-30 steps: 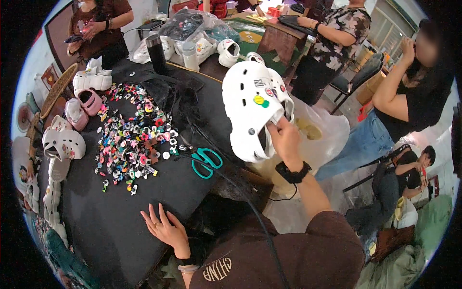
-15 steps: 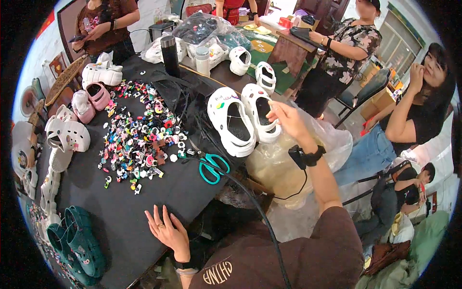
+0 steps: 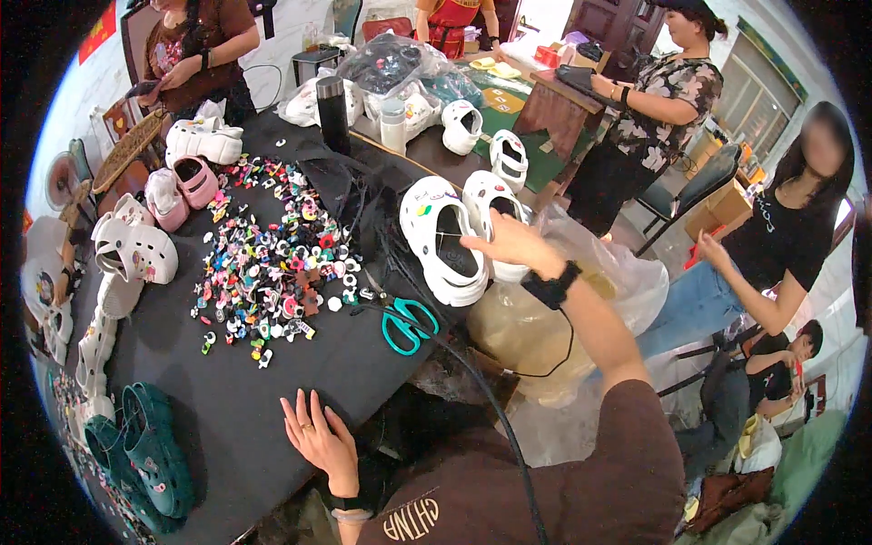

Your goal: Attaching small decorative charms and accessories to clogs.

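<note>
A pair of white clogs with small charms stands at the right edge of the black-covered table. My right hand point(image 3: 520, 243) grips the right white clog point(image 3: 495, 189); its fingers reach into the opening and the thumb lies toward the left white clog point(image 3: 443, 241). A thin cord shows inside the left one. Down at the table's near edge, my left hand point(image 3: 322, 443) rests flat, fingers spread, holding nothing. Teal-handled scissors point(image 3: 409, 325) lie between the hands, beside a big heap of colourful shoe charms point(image 3: 272, 250).
Dark green clogs point(image 3: 154, 454) sit at the near left, with white clogs point(image 3: 136, 250) and pink clogs point(image 3: 193, 182) behind. A black bottle point(image 3: 332, 113) stands at the back. A black cable point(image 3: 481, 381) crosses the near edge. Plastic bags point(image 3: 536, 336) hang at right; several people are around.
My right hand has moved down and left, from the right clog's far edge into its opening. My left hand stays put. The person at right has lowered a hand from the face.
</note>
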`<state>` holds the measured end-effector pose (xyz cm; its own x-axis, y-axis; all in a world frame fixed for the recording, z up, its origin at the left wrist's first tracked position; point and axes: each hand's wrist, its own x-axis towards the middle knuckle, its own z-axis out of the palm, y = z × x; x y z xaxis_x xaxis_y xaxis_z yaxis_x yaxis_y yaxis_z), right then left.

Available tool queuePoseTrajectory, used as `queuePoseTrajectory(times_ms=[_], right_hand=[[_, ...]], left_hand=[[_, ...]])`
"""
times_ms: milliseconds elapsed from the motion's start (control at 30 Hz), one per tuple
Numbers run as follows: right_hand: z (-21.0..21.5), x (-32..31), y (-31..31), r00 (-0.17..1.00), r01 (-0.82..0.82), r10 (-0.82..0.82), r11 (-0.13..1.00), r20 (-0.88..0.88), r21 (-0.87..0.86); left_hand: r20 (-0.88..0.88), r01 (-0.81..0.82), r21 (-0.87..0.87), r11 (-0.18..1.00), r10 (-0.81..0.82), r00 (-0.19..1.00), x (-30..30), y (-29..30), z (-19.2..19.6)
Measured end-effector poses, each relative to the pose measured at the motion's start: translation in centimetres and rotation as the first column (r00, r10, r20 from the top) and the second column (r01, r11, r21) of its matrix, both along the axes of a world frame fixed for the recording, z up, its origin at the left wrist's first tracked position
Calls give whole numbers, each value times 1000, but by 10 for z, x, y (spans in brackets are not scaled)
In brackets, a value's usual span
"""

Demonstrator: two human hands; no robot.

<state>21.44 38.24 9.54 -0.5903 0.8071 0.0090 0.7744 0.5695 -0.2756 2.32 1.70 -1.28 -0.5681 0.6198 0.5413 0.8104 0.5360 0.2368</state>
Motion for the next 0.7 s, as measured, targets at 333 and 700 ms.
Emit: queuePoseTrajectory(times_ms=[333, 700], right_hand=[[-12, -3, 4, 964, 203, -172, 969, -203, 142], [62, -37, 243, 809, 481, -190, 759, -556, 440]], left_hand=[[33, -42, -16, 999, 43, 999, 1, 2, 2], [46, 3, 29, 1000, -5, 999, -1, 3, -5]])
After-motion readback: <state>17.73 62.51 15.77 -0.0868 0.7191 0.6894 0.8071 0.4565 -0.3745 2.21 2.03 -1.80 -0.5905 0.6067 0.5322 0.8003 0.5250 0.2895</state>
